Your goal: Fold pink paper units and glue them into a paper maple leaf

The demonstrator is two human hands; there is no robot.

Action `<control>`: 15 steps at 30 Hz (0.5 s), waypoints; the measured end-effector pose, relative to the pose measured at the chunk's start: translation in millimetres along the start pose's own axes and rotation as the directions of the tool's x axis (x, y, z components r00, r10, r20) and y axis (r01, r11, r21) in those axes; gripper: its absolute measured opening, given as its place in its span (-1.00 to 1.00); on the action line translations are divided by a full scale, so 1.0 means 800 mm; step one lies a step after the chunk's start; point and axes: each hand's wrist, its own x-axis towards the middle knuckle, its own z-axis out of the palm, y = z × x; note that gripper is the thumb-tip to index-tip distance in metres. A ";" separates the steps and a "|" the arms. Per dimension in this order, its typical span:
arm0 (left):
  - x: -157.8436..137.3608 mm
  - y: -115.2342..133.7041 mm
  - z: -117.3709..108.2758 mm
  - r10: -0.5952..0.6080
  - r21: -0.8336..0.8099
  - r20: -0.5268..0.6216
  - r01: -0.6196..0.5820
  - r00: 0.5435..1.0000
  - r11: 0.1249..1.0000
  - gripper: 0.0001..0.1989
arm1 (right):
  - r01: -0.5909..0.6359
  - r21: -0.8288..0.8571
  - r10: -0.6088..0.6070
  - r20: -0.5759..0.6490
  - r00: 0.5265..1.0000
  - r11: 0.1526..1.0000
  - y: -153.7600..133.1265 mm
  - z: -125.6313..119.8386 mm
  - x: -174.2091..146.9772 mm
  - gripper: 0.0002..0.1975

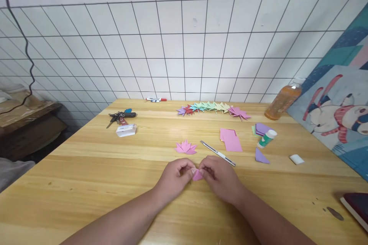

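A small folded piece of pink paper point(197, 175) is pinched between both hands, low over the wooden table point(115, 183). My left hand point(176, 178) grips its left side with thumb and fingertips. On the right side my right hand point(220, 178) closes on it the same way; the fingers cover part of the paper. Just beyond the hands lies a pink pointed paper fan point(186, 147). A utility knife point(217, 153) rests at a slant past my right hand, and behind it is a stack of pink paper squares point(231, 140).
Along the back runs a row of multicoloured folded paper point(211, 107). To the right are a glue stick point(267, 138), purple paper point(261, 155), an eraser point(296, 159) and a drink bottle point(283, 99). Keys point(122, 116), a small white box point(126, 130) and markers point(156, 100) lie to the left.
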 end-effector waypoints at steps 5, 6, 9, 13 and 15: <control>0.004 0.000 -0.004 -0.027 -0.113 -0.070 0.019 0.997 0.993 -0.80 | -0.128 0.268 0.134 -0.004 0.991 0.955 0.002 0.006 0.004 -0.83; 0.004 0.000 -0.004 -0.031 -0.119 -0.077 0.021 0.997 0.993 -0.79 | -0.142 0.303 0.152 -0.011 0.988 0.942 0.004 0.007 0.005 -0.82; 0.003 -0.001 -0.003 -0.029 -0.120 -0.069 0.021 0.997 0.993 -0.78 | -0.150 0.345 0.169 -0.028 0.985 0.926 0.008 0.007 0.006 -0.81; 0.001 -0.001 0.000 -0.015 -0.124 -0.030 0.011 0.999 0.992 -0.82 | -0.116 0.282 0.127 -0.021 0.992 0.952 0.010 0.006 0.005 -0.81; 0.000 -0.001 0.001 -0.012 -0.136 -0.013 0.010 1.000 0.991 -0.82 | -0.102 0.264 0.109 -0.015 0.994 0.959 0.010 0.006 0.005 -0.82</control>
